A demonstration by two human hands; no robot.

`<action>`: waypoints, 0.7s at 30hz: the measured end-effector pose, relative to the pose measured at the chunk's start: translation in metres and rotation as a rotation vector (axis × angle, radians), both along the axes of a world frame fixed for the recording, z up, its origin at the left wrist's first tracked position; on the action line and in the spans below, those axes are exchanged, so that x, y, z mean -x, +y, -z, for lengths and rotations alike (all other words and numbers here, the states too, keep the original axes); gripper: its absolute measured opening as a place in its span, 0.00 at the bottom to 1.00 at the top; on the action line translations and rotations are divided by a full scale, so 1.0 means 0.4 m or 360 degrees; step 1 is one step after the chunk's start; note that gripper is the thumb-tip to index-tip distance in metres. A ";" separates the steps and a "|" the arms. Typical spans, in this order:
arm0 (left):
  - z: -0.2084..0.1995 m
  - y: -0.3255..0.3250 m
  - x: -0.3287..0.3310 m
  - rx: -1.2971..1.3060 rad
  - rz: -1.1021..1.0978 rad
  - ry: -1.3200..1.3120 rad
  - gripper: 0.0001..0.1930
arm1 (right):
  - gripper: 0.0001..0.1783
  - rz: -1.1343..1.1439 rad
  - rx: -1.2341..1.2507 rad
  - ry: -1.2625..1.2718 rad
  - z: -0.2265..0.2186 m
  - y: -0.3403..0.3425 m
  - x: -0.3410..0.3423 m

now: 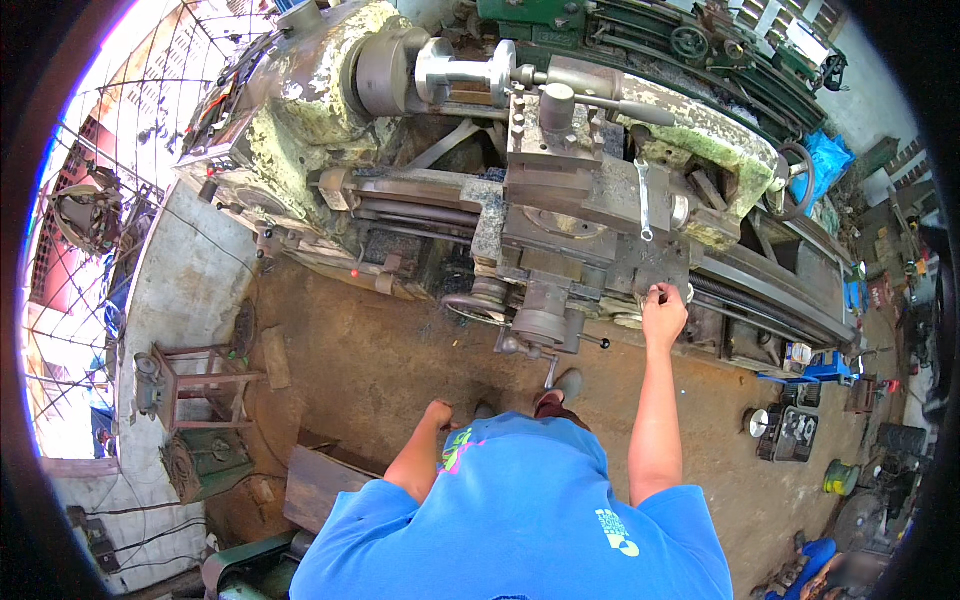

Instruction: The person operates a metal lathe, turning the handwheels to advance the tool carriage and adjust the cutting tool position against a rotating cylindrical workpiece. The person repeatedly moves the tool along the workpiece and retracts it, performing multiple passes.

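A large metal lathe with worn cream paint (280,150) stands in front of me. Its chuck (388,75) holds a shiny spool-shaped metal workpiece (465,75). My right hand (664,315) reaches to the right front edge of the carriage (640,265). Its fingers are pinched together there, and what lies between them is too small to make out. Just beyond that hand a combination wrench (645,200) rests on the carriage. Close to my body hangs my left hand (438,413), fingers curled in, with nothing visible in it. The tool post (556,115) sits beside the workpiece.
A handwheel (475,308) and crank handles (545,350) jut from the carriage toward me. Behind stands a green machine (690,45). At left is a small wooden stool (205,380); at right, a black crate (790,433). Another person (815,570) is at the lower right.
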State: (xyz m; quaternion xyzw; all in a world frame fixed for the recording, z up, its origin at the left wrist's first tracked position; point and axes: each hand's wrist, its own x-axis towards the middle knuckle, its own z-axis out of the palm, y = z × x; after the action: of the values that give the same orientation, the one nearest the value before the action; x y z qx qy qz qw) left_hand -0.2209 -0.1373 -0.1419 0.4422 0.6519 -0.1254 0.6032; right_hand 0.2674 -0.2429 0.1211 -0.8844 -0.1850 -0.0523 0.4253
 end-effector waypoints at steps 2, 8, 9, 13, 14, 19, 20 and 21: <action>0.031 -0.004 0.035 0.0042 -0.0055 0.0114 0.10 | 0.11 -0.0005 -0.0011 0.0000 -0.003 0.001 0.001; 0.096 -0.017 0.112 -0.0347 0.0771 0.0064 0.07 | 0.11 0.0010 -0.0044 -0.0011 -0.003 0.003 0.005; 0.094 -0.021 0.110 -0.0222 0.0447 0.0036 0.07 | 0.11 0.0004 -0.0052 -0.0013 -0.003 0.002 0.004; 0.051 -0.028 0.064 -0.0012 -0.0162 0.0043 0.11 | 0.11 0.0023 -0.0023 0.0001 -0.001 0.000 0.003; 0.037 -0.028 0.050 -0.0005 -0.0211 0.0037 0.12 | 0.11 0.0011 -0.0030 -0.0021 -0.002 0.000 0.004; -0.014 -0.018 0.009 0.0023 -0.0216 -0.0021 0.16 | 0.11 0.0004 -0.0027 -0.0036 -0.004 -0.001 0.005; -0.017 -0.017 0.008 0.0041 -0.0214 -0.0006 0.16 | 0.11 -0.0006 -0.0016 -0.0051 -0.004 -0.002 0.004; -0.017 -0.017 0.007 0.0027 -0.0210 -0.0032 0.16 | 0.11 -0.0008 -0.0007 -0.0046 -0.004 -0.002 0.003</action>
State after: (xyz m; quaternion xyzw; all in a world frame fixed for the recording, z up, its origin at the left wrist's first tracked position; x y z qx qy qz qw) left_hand -0.2238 -0.1442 -0.1352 0.3943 0.6724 -0.0865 0.6204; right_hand 0.2660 -0.2436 0.1227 -0.8821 -0.1931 -0.0644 0.4247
